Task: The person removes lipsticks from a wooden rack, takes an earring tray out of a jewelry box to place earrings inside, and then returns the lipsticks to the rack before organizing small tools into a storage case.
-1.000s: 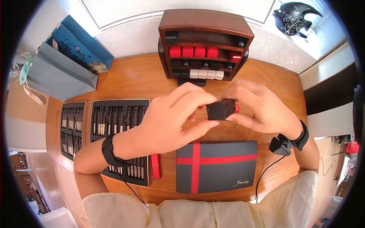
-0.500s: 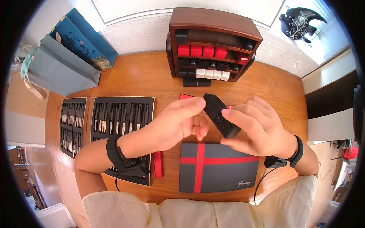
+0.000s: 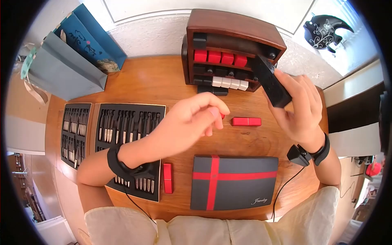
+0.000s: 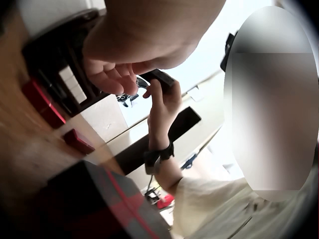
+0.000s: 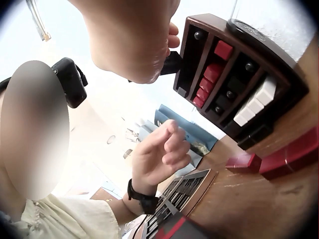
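The person's right hand (image 3: 301, 108) pinches a black box (image 3: 272, 83) between thumb and fingers, tilted in the air before the right end of the wooden shelf (image 3: 237, 22); from where I stand, the left hand (image 3: 192, 120) is empty above the table (image 3: 155, 81), fingers loosely curled together; a red box (image 3: 246, 121) lies behind the gray box (image 3: 245, 192).

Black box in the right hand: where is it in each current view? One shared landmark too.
Head: upper right of centre; the black box, held in the right hand, overlaps the right end of the wooden shelf.
Left wrist: upper middle, at the right hand's fingers.
Right wrist: upper area, right of centre, mostly hidden by the hand.
Shared landmark: the row of white boxes on the shelf.
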A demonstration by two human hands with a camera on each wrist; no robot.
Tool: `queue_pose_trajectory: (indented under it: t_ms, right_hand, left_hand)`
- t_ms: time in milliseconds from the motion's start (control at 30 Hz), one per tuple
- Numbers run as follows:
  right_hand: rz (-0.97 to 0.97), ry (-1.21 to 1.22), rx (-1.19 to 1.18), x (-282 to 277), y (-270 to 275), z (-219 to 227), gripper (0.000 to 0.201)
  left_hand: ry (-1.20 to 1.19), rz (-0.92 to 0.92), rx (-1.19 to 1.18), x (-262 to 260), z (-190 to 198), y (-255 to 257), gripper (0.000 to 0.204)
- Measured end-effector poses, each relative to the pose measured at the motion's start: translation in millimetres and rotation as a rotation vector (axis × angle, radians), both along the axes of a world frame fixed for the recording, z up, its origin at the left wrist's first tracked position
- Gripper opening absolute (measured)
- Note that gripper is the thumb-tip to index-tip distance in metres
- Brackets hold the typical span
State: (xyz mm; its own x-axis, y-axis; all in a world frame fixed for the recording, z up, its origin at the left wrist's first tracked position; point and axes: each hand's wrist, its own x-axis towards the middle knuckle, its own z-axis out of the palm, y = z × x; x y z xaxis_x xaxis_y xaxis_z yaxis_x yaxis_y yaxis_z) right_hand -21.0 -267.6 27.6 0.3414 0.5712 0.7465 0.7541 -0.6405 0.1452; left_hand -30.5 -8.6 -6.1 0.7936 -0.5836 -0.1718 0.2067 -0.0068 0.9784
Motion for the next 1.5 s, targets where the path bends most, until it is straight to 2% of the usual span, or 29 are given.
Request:
queue_pose_trajectory:
  t_ms: [67,100,167,200,267,300,367,633,733,800,933,1033,1100,1367,1500]
  right_hand:
    - [-0.011,-0.016,-0.038,8,9,4,0.056]
    - [-0.011,-0.016,-0.037,13,13,3,0.056]
    - [0.021,-0.026,-0.047,22,21,-1,0.058]
    - [0.015,-0.022,-0.059,25,25,0,0.056]
    - [-0.01,-0.027,-0.039,32,34,-3,0.054]
    - [-0.031,-0.032,-0.018,36,38,-5,0.052]
    - [-0.049,-0.019,-0.015,40,46,-10,0.047]
    - [-0.012,0.149,0.139,40,54,-15,0.036]
    - [-0.043,0.162,0.14,29,43,-12,0.031]
    - [-0.086,0.11,0.141,28,32,-11,0.019]
    - [-0.185,0.118,0.138,30,6,-11,0.013]
    - [-0.221,0.115,0.155,32,-6,-12,0.012]
    - [-0.241,0.13,0.176,32,-10,-13,0.013]
    - [-0.278,0.143,0.178,31,-14,-11,0.016]
    - [-0.327,0.159,0.192,36,-10,-14,0.03]
  left_hand:
    - [-0.833,0.068,0.302,-5,0,-6,0.015]
    - [-0.833,0.068,0.303,-5,3,-7,0.015]
    - [-1.597,0.187,0.551,0,13,-10,0.027]
    - [-1.597,0.186,0.551,3,16,-12,0.027]
    - [-1.837,0.331,0.617,12,20,-14,0.035]
    - [-1.835,0.329,0.622,18,20,-16,0.035]
    - [-1.924,0.44,0.716,34,15,-18,0.039]
    - [-2.047,0.497,0.754,60,10,-12,0.038]
    - [-2.052,0.512,0.765,68,7,-9,0.04]
    - [-2.044,0.498,0.693,73,3,-10,0.04]
    - [-2.027,0.484,0.627,73,2,-27,0.036]
    - [-2.099,0.489,0.66,77,1,-43,0.031]
    - [-2.232,0.567,0.685,83,1,-53,0.028]
    - [-2.25,0.608,0.751,95,-1,-69,0.026]
    - [-2.189,0.562,0.79,91,-6,-70,0.027]
